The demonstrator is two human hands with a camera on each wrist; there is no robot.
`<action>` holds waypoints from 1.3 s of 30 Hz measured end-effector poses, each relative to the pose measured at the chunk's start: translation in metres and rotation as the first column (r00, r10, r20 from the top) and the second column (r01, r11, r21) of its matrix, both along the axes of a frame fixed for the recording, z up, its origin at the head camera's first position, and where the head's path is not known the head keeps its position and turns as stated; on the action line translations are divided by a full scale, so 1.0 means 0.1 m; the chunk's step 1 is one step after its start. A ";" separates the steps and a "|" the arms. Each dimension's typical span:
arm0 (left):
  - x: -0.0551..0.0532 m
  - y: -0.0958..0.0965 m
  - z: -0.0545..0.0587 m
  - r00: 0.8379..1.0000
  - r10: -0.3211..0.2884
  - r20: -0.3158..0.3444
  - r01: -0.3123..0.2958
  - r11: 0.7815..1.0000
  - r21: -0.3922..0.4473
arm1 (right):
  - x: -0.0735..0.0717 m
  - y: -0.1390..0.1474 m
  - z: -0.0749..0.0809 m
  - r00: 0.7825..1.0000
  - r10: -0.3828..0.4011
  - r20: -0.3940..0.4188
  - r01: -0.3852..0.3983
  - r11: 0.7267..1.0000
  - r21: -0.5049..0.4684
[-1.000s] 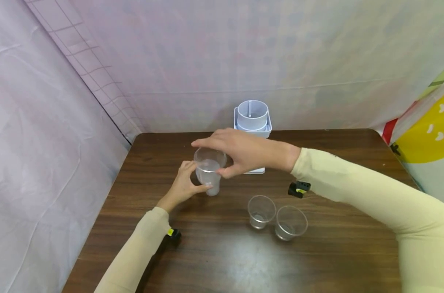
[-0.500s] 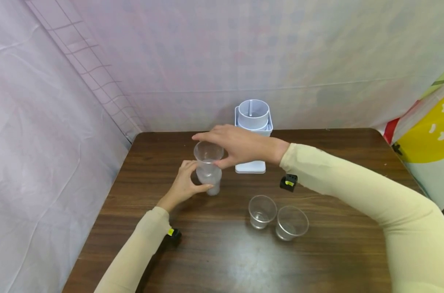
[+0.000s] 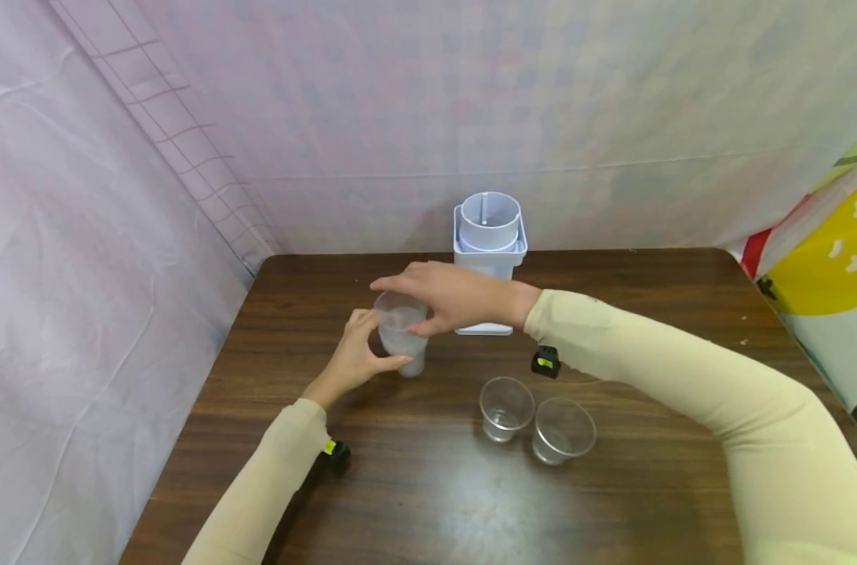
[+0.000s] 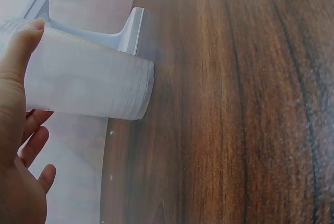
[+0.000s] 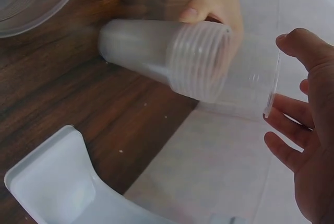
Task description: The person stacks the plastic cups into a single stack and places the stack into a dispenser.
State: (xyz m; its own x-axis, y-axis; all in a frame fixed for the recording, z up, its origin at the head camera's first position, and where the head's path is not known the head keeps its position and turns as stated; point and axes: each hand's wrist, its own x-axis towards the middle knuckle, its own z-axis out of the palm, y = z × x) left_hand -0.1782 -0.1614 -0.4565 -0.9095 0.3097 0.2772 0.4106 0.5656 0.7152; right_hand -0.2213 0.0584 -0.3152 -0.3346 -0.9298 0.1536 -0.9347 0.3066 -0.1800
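A stack of clear plastic cups (image 3: 413,353) stands upright on the table, its nested rims plain in the right wrist view. My left hand (image 3: 351,357) grips the stack from the left, thumb in front and fingers behind. Above it, my right hand (image 3: 460,297) holds the uppermost plastic cup (image 5: 253,78) by the rim, thumb on one side and fingers on the other. That cup juts partway out of the stack, its lower part still inside. In the left wrist view the frosted-looking stack (image 4: 88,78) fills the left hand.
Two separate clear cups, one on the left (image 3: 501,422) and one on the right (image 3: 552,445), stand side by side on the brown wooden table (image 3: 428,486). Behind the right hand is a white appliance (image 3: 490,231) with a round top opening. Cloth curtains (image 3: 428,118) border the table.
My right hand first rose slightly with the uppermost cup, then came down again, so the cup sits deeper in the stack. The right forearm has shifted left. My left hand keeps its place.
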 end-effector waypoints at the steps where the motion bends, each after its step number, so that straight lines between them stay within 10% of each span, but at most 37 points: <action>1: 0.00 0.00 0.00 1.000 -0.001 0.002 0.001 1.000 -0.001 | 0.00 -0.01 -0.02 1.000 0.001 0.008 -0.001 1.000 0.004; 39: -0.03 -0.02 -0.03 1.000 0.014 0.019 -0.014 1.000 -0.012 | -0.06 0.00 -0.33 1.000 -0.007 0.024 0.007 1.000 0.020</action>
